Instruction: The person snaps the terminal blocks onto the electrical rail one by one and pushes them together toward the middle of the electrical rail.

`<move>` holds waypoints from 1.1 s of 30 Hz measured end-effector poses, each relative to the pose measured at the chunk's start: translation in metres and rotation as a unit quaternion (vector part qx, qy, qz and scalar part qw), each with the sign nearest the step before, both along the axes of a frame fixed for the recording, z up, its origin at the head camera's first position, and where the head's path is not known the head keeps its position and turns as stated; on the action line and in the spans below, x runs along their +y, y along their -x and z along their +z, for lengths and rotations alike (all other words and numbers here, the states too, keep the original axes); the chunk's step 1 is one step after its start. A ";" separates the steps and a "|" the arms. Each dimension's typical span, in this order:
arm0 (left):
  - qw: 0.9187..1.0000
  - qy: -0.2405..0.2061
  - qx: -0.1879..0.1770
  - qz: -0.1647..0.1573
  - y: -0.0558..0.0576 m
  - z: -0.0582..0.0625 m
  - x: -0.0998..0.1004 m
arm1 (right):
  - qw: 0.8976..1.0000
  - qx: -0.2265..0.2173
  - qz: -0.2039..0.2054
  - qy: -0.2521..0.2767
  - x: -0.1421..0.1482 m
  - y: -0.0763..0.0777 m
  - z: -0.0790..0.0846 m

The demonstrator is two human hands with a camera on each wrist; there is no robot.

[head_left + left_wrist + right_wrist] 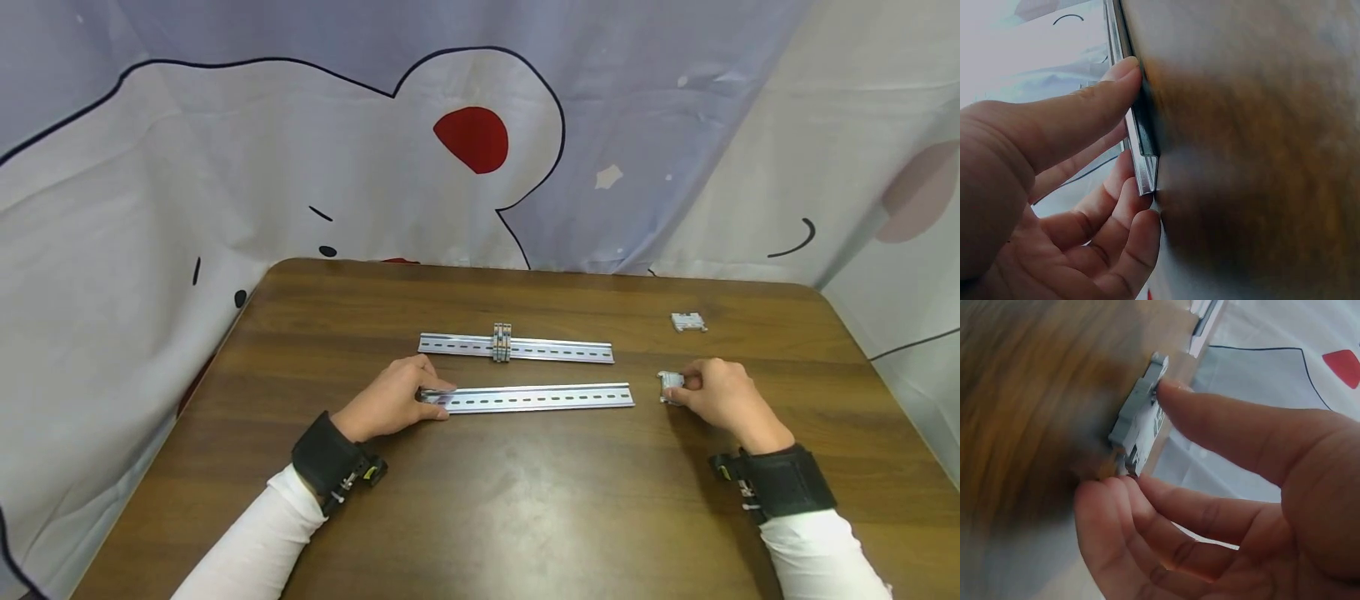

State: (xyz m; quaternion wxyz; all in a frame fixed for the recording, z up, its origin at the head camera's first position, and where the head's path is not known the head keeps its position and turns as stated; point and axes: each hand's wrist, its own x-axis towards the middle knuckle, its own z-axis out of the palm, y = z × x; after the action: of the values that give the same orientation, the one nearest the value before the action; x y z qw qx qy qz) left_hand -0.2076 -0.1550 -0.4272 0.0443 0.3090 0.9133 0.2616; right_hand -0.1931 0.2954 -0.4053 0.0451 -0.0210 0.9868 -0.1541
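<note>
My left hand (393, 398) grips the left end of the nearer slotted metal DIN rail (540, 399), thumb along the front edge and fingers behind. In the left wrist view, the thumb presses the side of the rail (1141, 144) and the fingertips curl at its end. Beyond the rail's right end, my right hand (723, 396) pinches a grey terminal block (671, 384) between thumb and fingers. The right wrist view shows this block (1135, 412) tilted, with its lower end close to the fingertips.
Behind the nearer rail lies a second DIN rail (562, 350) with several terminal blocks (502, 342) clipped near its middle. Another loose terminal block (688, 322) lies at the back right of the wooden table (480, 517). A printed curtain (300, 167) hangs along the table's back edge.
</note>
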 end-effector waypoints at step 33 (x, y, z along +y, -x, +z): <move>1.000 -0.004 -0.022 0.010 0.006 0.000 0.002 | 0.990 0.128 0.059 0.004 -0.074 -0.003 0.003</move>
State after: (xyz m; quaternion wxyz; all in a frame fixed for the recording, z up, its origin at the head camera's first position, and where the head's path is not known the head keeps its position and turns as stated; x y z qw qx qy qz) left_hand -0.2139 -0.1525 -0.4275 0.0605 0.2940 0.9142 0.2722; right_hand -0.1903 0.2211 -0.4018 -0.0726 -0.0993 0.9808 -0.1516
